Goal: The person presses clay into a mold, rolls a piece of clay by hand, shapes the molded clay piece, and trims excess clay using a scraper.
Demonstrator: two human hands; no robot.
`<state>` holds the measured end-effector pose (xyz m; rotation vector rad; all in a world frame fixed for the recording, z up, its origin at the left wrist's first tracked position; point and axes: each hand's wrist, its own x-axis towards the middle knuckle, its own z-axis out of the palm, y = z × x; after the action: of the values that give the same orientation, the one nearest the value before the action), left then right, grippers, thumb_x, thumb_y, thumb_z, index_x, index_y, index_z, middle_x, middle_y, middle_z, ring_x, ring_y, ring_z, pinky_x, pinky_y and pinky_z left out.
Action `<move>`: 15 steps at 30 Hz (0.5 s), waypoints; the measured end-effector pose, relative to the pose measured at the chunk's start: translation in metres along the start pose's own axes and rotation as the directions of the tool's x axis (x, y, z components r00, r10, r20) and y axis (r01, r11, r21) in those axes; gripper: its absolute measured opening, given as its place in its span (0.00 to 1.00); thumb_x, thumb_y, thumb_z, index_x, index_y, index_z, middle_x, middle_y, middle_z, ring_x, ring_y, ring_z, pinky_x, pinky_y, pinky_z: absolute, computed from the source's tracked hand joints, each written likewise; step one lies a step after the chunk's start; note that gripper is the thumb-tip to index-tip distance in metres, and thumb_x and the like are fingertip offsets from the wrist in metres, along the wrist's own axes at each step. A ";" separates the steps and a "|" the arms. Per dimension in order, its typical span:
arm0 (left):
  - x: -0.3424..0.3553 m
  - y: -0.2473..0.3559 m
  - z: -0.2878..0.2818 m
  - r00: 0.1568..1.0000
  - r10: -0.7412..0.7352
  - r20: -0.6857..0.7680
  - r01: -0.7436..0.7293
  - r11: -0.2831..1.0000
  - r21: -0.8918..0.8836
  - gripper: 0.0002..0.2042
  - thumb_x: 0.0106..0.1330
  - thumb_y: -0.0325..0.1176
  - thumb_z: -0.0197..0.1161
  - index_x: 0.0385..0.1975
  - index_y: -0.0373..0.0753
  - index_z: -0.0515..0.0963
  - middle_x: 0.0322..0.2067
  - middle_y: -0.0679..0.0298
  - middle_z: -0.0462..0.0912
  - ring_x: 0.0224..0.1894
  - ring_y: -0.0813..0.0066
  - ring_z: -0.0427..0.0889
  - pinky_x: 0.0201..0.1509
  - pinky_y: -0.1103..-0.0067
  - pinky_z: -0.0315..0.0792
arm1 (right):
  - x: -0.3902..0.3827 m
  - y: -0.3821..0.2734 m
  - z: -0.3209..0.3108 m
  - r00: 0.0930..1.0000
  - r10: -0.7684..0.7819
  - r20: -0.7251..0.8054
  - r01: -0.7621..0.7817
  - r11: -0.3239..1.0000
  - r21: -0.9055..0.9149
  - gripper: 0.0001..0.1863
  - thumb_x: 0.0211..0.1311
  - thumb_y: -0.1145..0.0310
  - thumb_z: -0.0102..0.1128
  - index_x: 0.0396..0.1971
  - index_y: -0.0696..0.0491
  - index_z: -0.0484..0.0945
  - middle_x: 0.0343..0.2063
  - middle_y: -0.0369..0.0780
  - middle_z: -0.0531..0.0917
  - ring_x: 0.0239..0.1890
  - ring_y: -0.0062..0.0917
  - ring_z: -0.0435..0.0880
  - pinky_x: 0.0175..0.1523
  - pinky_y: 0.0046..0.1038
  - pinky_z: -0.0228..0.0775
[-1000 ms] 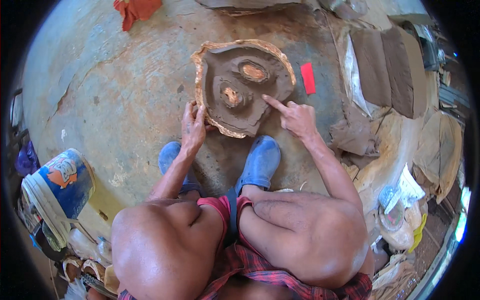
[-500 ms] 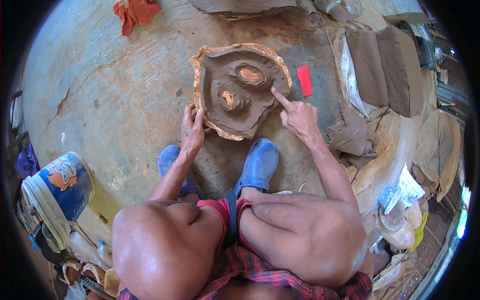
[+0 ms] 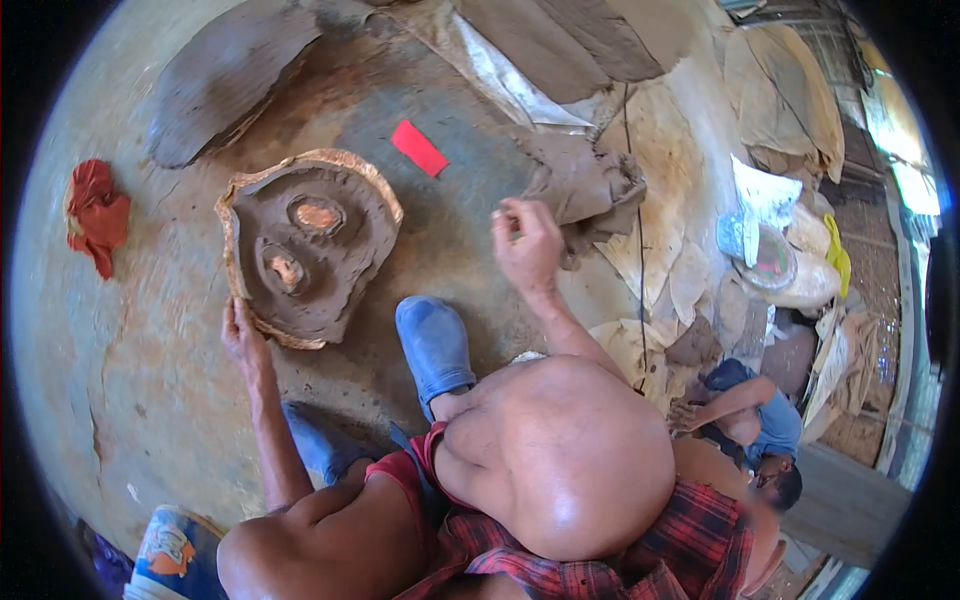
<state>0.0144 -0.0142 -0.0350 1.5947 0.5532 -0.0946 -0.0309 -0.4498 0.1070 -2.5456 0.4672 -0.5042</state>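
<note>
A shallow mould (image 3: 388, 190) with a rough, pale orange rim lies on the floor, lined with wet grey-brown clay (image 3: 330, 260). Two oval bumps rise through the clay, their orange tops bare. My left hand (image 3: 243, 335) grips the mould's rim at its near left side. Off to the mould's right, my right hand (image 3: 528, 245) is raised with its fingers curled in. Whether anything small is inside those fingers is hidden. Just beyond it sits a crumpled lump of grey-brown clay (image 3: 590, 185). A flat red strip (image 3: 420, 148) lies between the mould and this lump.
A large clay-covered slab (image 3: 230, 80) lies at the far left, near a red rag (image 3: 97, 215). Clay sheets (image 3: 560, 45) rest at the back. Another person (image 3: 755, 410) crouches at the right, below bags and a plastic tub (image 3: 770, 260). A blue bucket (image 3: 175, 550) stands lower left.
My view has turned to the right. My right hand has left the clay in the mould, moved toward the clay lump, and its pointing finger has curled. My left hand stays on the rim.
</note>
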 end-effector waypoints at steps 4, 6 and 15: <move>0.037 0.014 -0.012 0.998 0.062 0.025 -0.065 0.984 0.165 0.21 0.81 0.42 0.56 0.61 0.31 0.80 0.50 0.61 0.87 0.50 0.77 0.81 0.55 0.78 0.75 | 0.030 0.057 -0.059 0.955 -0.116 -0.274 0.023 0.947 -0.320 0.19 0.60 0.68 0.70 0.51 0.56 0.83 0.48 0.46 0.84 0.56 0.44 0.81 0.61 0.43 0.73; 0.056 0.022 -0.024 0.997 0.054 0.052 -0.065 0.971 0.229 0.21 0.81 0.44 0.57 0.60 0.32 0.81 0.49 0.61 0.88 0.50 0.75 0.82 0.55 0.77 0.75 | 0.051 0.060 -0.081 0.917 -0.208 -0.342 0.029 0.887 -0.460 0.25 0.59 0.68 0.70 0.57 0.58 0.80 0.52 0.47 0.84 0.61 0.47 0.78 0.67 0.45 0.69; 0.049 0.056 -0.001 0.992 0.026 0.121 -0.056 0.966 0.252 0.23 0.81 0.47 0.55 0.59 0.32 0.82 0.47 0.63 0.89 0.50 0.77 0.82 0.58 0.75 0.75 | 0.117 0.102 -0.176 0.871 0.205 0.447 0.030 0.885 -0.464 0.22 0.59 0.63 0.73 0.51 0.60 0.86 0.38 0.52 0.90 0.41 0.43 0.91 0.52 0.39 0.79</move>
<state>0.0796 0.0011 -0.0025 1.8375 0.4292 -0.2347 -0.0281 -0.6524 0.2256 -2.9372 0.5604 0.3371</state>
